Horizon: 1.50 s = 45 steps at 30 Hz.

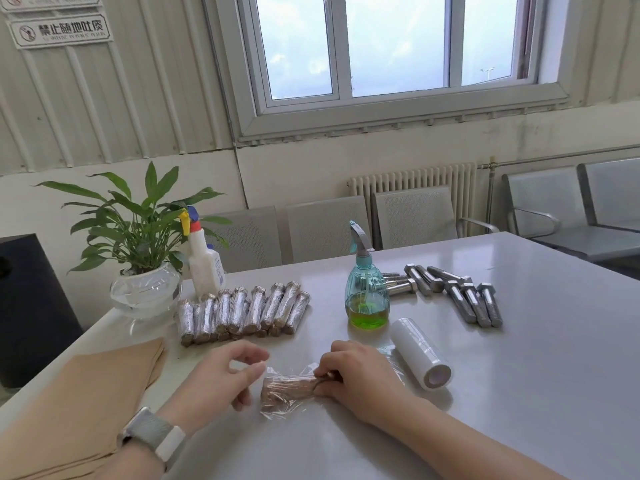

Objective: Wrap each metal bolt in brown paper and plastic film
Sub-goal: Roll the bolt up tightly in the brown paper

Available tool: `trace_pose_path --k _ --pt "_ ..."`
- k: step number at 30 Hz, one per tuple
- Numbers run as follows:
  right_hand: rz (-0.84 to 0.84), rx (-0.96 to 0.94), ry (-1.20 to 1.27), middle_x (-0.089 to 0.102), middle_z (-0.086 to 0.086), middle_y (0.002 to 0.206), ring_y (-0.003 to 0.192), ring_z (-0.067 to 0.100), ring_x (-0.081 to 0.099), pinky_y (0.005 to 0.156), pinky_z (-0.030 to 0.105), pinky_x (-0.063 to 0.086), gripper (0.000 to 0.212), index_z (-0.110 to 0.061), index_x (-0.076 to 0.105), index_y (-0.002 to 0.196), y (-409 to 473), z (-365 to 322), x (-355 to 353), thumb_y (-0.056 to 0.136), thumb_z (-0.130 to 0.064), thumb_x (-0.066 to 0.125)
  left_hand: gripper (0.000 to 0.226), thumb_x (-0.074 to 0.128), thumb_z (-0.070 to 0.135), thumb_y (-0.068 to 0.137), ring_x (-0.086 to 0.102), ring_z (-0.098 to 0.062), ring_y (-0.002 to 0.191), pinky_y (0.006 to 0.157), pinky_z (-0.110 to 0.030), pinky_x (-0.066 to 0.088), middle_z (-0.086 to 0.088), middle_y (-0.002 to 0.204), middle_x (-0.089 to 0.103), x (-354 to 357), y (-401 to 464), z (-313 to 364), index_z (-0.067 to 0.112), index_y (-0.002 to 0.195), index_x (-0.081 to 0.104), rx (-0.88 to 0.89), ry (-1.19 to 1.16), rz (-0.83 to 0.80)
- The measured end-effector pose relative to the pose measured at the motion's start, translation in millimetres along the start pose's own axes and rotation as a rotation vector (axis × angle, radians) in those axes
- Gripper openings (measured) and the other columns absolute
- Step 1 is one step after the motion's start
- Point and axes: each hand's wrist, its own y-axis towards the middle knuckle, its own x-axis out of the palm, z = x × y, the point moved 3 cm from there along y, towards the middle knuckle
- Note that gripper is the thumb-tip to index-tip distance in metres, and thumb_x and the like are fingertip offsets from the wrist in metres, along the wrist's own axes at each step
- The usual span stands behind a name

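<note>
Table (519,375), grey, glossy. Brown paper sheets (86,403) at near-left edge. Wrapped bolts (242,311) stacked in a row toward the plant; bare bolts (460,294) far right, behind spray bottle (365,292). Film roll (420,353) lies just beside R hand. Current bolt (289,388), paper-wrapped, lies on a loose film piece (284,408) btwn hands. R hand (353,374) grips its right end, fingers curled. L hand (221,375) apart from it, thumb & forefinger near-pinched, holding nothing visible. Risk: film clings to itself or creases before rolling; the loose end could bunch.

Bare table (519,393) lies right; film roll (420,353) and spray bottle (366,292) crowd behind.
</note>
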Motion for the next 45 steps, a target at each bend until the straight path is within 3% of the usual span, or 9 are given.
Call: trace_pose_path --k 7,14,20,26,28,33,39,42,45 --pt "-0.008 0.012 0.012 0.062 -0.004 0.101 0.101 0.017 0.055 0.077 0.027 0.038 0.024 -0.026 0.072 0.106 0 -1 0 0.086 -0.038 0.067 0.017 0.082 0.027 0.076 0.038 0.001 0.037 0.041 -0.009 0.027 0.011 0.043 0.052 -2 -9 -10 0.018 0.089 0.076 -0.011 0.141 -0.093" --pt "0.001 0.031 0.04 0.061 -0.003 0.099 0.098 0.018 0.054 0.076 0.025 0.036 0.023 -0.023 0.072 0.106 -3 -7 -3 0.087 -0.035 0.068 0.023 0.078 0.039 0.078 0.051 0.002 0.063 0.061 -0.011 0.037 0.002 0.078 0.059 13 -5 -9 0.025 0.087 0.062 0.08 0.411 -0.058" --pt "0.036 0.163 0.143 0.064 -0.005 0.097 0.094 0.014 0.056 0.079 0.023 0.041 0.02 -0.02 0.073 0.097 -6 -3 -8 0.081 -0.031 0.072 0.026 0.083 0.021 0.074 0.06 -0.007 0.058 0.058 -0.02 0.049 -0.007 0.079 0.072 18 0 7 0.01 0.09 0.066 0.09 -0.088 0.054" --pt "0.108 0.318 0.262 0.058 -0.008 0.081 0.078 0.009 0.056 0.072 0.016 0.044 0.007 -0.016 0.071 0.078 -14 7 -16 0.075 -0.021 0.074 0.035 0.081 0.04 0.069 0.063 -0.008 0.068 0.063 -0.019 0.046 -0.007 0.08 0.072 54 21 45 0.016 0.091 0.068 0.179 -0.348 0.145" --pt "0.123 0.352 0.288 0.06 -0.004 0.083 0.079 0.01 0.058 0.075 0.023 0.047 0.006 -0.014 0.07 0.073 -17 10 -15 0.076 -0.019 0.073 0.025 0.08 0.034 0.076 0.059 -0.005 0.063 0.059 -0.016 0.044 0.0 0.073 0.069 73 29 54 0.018 0.091 0.068 0.193 -0.4 0.176" --pt "0.147 0.375 0.321 0.053 -0.011 0.086 0.074 -0.005 0.054 0.069 0.008 0.04 0.034 -0.032 0.052 0.059 -22 16 -11 0.079 -0.012 0.071 0.024 0.076 0.028 0.081 0.044 -0.007 0.054 0.052 -0.016 0.038 0.009 0.056 0.051 108 40 68 0.013 0.07 0.06 0.263 -0.348 0.232" --pt "0.104 0.346 0.217 0.057 -0.003 0.099 0.083 0.006 0.054 0.072 0.011 0.04 0.012 -0.01 0.072 0.085 -22 13 -16 0.083 -0.01 0.061 0.029 0.075 0.018 0.078 0.04 -0.002 0.049 0.05 -0.013 0.036 0.005 0.06 0.046 133 45 72 0.012 0.068 0.049 0.235 -0.36 0.267" --pt "-0.01 0.29 0.118 0.06 0.001 0.093 0.078 0.007 0.05 0.073 0.019 0.043 0.016 -0.009 0.07 0.087 -22 5 -37 0.082 -0.009 0.054 0.037 0.074 0.009 0.079 0.04 -0.005 0.048 0.048 -0.016 0.037 0.008 0.052 0.047 140 48 68 0.022 0.055 0.048 0.219 -0.401 0.217" --pt "0.16 0.353 -0.094 0.063 -0.005 0.082 0.077 0.012 0.056 0.074 0.031 0.049 0.017 -0.019 0.066 0.08 -18 19 -86 0.089 -0.03 0.056 0.038 0.071 0.011 0.08 0.038 -0.006 0.041 0.037 -0.018 0.04 0.006 0.05 0.038 139 50 65 0.022 0.051 0.048 0.128 -0.522 0.171"
